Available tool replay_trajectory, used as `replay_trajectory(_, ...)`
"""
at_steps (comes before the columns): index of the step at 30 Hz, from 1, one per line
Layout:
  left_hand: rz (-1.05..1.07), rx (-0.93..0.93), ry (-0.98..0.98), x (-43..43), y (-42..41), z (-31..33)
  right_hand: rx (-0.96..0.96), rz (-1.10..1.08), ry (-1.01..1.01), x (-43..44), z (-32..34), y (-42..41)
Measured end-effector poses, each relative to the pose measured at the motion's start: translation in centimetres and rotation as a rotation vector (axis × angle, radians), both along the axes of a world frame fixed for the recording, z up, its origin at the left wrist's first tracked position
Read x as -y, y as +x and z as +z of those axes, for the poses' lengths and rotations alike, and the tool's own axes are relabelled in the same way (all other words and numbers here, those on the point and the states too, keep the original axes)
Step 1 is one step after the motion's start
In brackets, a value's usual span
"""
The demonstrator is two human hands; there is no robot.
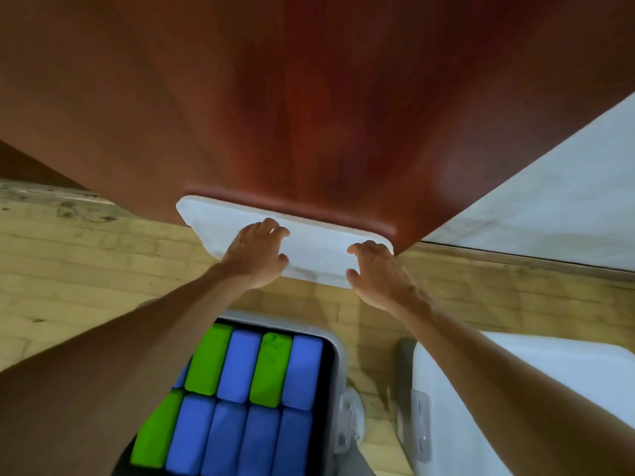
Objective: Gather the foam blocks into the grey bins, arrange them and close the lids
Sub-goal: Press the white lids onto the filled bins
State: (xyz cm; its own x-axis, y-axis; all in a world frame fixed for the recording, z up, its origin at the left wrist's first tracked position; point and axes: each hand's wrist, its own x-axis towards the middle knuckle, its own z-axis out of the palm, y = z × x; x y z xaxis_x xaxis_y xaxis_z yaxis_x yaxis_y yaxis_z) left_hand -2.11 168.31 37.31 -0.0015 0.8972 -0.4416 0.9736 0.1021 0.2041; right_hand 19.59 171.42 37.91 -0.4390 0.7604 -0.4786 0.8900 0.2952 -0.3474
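Note:
A pale grey lid (319, 247) leans against a red-brown wooden panel (309, 115), just above the floor. My left hand (256, 257) grips its lower left part, fingers curled on its face. At the lid's right end my right hand (379, 274) holds on, with fingers and thumb pinching the edge. Below my arms stands an open grey bin (339, 345) packed with upright foam blocks in two rows, green blocks (208, 364) mixed with blue blocks (240, 367). My left forearm hides the bin's left side.
A second grey bin (515, 389) with its lid on stands at the lower right, a latch (421, 424) on its side. The floor (86, 269) is pale wood planks. A white wall (549, 201) runs off to the right of the panel.

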Motion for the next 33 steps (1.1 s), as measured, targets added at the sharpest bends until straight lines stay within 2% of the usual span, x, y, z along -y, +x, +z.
replay_trajectory(5, 0.045, -0.022, 0.12, -2.7, -1.1, -8.0, 0.036, 0.06, 0.183, -2.7, -8.6, -2.6)
replay_trajectory(10, 0.056, -0.085, 0.226, -4.2, -1.8, -11.3, 0.067, 0.049, 0.485, -3.6, -12.6, -4.1)
replay_trajectory(13, 0.051, -0.098, 0.254, -3.2, -1.1, -11.8, 0.081, 0.067, 0.391, -2.4, -13.3, -4.5)
replay_trajectory(18, 0.002, -0.121, 0.145, -1.0, -1.6, -11.4, 0.053, 0.05, 0.166, -0.7, -11.7, -5.0)
replay_trajectory(25, 0.007, -0.056, 0.059, 4.2, -5.9, -5.6, 0.091, 0.085, 0.253, 3.6, -6.0, -8.3)
replay_trajectory(28, 0.003, 0.081, 0.016, 7.7, -8.2, -2.2, 0.091, 0.084, 0.384, 7.6, -2.5, -9.9)
replay_trajectory(33, -0.084, 0.251, -0.184, 13.6, -11.9, 3.0, 0.065, 0.04, 0.416, 15.6, 2.1, -11.5)
